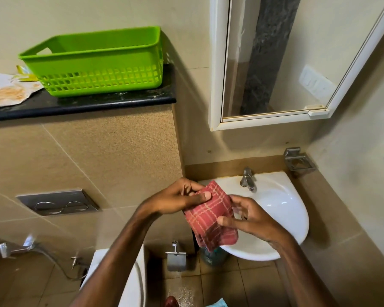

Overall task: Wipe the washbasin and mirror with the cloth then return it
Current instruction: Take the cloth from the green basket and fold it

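- Two bare hands hold one red checked cloth (208,214) in the air, over the left front edge of the white ceramic corner washbasin (282,204).
- The left hand (182,197) grips the cloth's upper corner, thumb pressed flat on top and fingers curled behind it.
- The right hand (251,218) pinches the lower right edge between thumb and loosely bent fingers, only partly closed.
- The cloth looks folded or bunched into a pad, with its lower end hanging loose below the hands; it does not seem to touch the basin.
- My reading is that wiping has not visibly begun or is between passes: the cloth is being arranged, not pressed on any surface.
- The basin bowl looks fairly clean, with brownish staining around the chrome tap (248,179); whether it has been wiped I cannot tell.
- The white-framed wall mirror (282,60) above shows faint streaks, so it likely remains to be done.
- The bright green plastic slotted basket (98,63) on the black stone ledge (80,103) looks empty and may be where the cloth goes back.
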Motion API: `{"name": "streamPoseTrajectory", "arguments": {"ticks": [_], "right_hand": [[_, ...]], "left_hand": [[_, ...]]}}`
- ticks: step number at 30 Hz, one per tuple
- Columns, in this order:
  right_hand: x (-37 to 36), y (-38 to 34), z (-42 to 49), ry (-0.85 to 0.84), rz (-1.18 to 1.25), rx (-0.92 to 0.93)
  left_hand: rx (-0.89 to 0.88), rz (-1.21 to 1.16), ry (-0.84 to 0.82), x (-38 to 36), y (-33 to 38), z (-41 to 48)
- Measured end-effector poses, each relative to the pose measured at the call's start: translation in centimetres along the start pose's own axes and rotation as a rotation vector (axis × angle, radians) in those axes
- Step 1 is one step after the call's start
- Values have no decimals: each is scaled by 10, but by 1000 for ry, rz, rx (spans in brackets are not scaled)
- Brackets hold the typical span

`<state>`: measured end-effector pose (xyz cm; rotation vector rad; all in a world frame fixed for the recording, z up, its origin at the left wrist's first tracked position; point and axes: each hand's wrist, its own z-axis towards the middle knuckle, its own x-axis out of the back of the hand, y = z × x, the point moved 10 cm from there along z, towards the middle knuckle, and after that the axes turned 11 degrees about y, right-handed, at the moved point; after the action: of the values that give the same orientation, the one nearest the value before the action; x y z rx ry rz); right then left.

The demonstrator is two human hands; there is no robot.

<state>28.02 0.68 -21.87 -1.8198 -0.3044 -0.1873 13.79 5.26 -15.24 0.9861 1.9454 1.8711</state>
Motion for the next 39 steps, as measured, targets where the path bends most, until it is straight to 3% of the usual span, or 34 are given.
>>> {"name": "streamPoseTrajectory", "arguments": {"ticks": [2,8,10,12,16,22,31,36,39], "right_hand": [[-14,-3,-6,-87,133,-11],[0,6,-6,87,437,-82],[8,12,-4,129,450,-99],[10,18,-3,152,446,-115],[11,31,-1,194,483,-160],[21,42,3,322,419,-174],[46,68,3,436,537,-259],[44,61,10,310,209,-109],[49,54,13,365,-62,13]], "left_hand": [[50,-21,64,13,-2,7],[495,-611,414,18,-86,10],[567,-664,399,-3,-105,2],[543,-600,320,-24,-105,-2],[362,-461,366,-25,-92,0],[81,-19,291,-27,-75,8],[-35,337,248,-40,-65,25],[-194,611,403,-43,-49,37],[-65,662,413,-49,-74,44]]}}
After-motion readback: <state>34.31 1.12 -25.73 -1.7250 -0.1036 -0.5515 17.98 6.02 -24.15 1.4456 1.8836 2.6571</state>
